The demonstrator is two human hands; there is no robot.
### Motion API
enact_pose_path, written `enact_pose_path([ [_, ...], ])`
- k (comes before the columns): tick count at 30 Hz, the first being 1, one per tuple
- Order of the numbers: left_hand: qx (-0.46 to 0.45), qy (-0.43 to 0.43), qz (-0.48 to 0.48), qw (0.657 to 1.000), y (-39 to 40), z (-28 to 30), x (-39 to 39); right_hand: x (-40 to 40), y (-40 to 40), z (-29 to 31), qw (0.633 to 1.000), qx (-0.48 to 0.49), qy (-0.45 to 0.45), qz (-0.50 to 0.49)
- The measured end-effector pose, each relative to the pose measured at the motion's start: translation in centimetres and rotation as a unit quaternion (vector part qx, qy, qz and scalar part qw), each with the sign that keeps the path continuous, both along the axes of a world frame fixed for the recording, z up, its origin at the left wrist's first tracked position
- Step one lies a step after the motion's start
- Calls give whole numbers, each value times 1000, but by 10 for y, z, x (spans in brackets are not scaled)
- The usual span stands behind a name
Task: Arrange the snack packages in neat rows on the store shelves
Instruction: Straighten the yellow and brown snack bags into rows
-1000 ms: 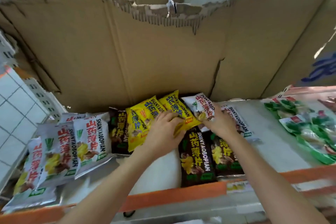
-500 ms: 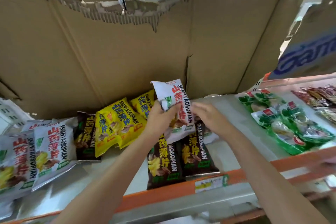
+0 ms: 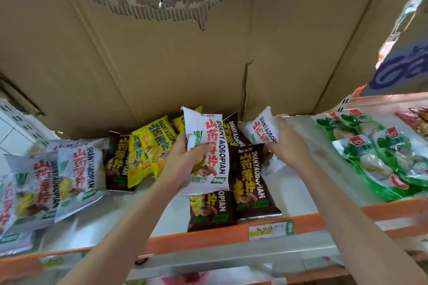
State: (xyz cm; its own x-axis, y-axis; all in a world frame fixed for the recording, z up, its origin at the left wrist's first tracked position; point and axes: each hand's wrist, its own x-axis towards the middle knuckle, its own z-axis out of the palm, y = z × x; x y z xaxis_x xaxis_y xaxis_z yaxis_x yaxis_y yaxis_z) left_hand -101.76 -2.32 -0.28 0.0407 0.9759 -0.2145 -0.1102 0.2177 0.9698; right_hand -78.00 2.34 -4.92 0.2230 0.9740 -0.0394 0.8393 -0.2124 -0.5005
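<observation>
Gripping a white foil snack packet with red lettering (image 3: 206, 146) near the middle of the frame, the left hand (image 3: 185, 164) has its fingers curled round the packet's left edge and holds it upright above the shelf. Just right of centre, the right hand (image 3: 288, 143) clasps a second white snack packet (image 3: 262, 131) by its lower right side, tilted, close to the cardboard backing. Below and between the two hands lie dark brown snack packets (image 3: 251, 180), side by side at the front of the white metal shelf with an orange front rail (image 3: 301, 192), with another brown one showing behind the held packet. Left of centre, yellow snack packets (image 3: 148, 146) overlap one another, touching a further dark brown packet (image 3: 117, 162). At the lower left of the frame, white snack packets with grey edges (image 3: 76, 176) lie in a loose overlapping pile. At the right edge, green and clear vacuum packs (image 3: 379, 157) cover the shelf. A torn brown corrugated cardboard sheet (image 3: 162, 58) fills the upper half of the frame behind everything.
</observation>
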Motion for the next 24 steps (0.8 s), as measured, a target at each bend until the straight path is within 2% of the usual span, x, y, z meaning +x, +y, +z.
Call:
enact_pose_path([
  [3,30,33,0,999,-2,1,-14,-27,-8,39,969,151,-180,75],
  [5,50,51,10,997,-4,4,-27,-50,-15,66,950,220,-194,110],
  [6,58,58,20,996,-4,5,-35,-63,-17,76,949,239,-163,123],
  [8,75,82,46,993,-6,6,-54,-95,-22,89,956,242,-40,161],
  [11,83,138,103,982,-13,5,-95,-141,-26,86,947,159,147,238],
  [17,102,202,259,939,-30,12,-193,-232,-26,55,924,44,247,287],
  [19,102,251,280,921,-33,14,-223,-261,-26,45,917,26,267,294],
  [20,91,298,272,911,-34,13,-237,-274,-26,42,916,16,268,296],
  [21,60,380,249,889,-34,11,-250,-287,-27,39,914,10,274,298],
  [23,-12,585,187,789,-36,-2,-272,-311,-27,34,912,10,285,294],
  [24,-24,634,164,755,-37,-12,-280,-323,-27,34,914,17,288,287],
])
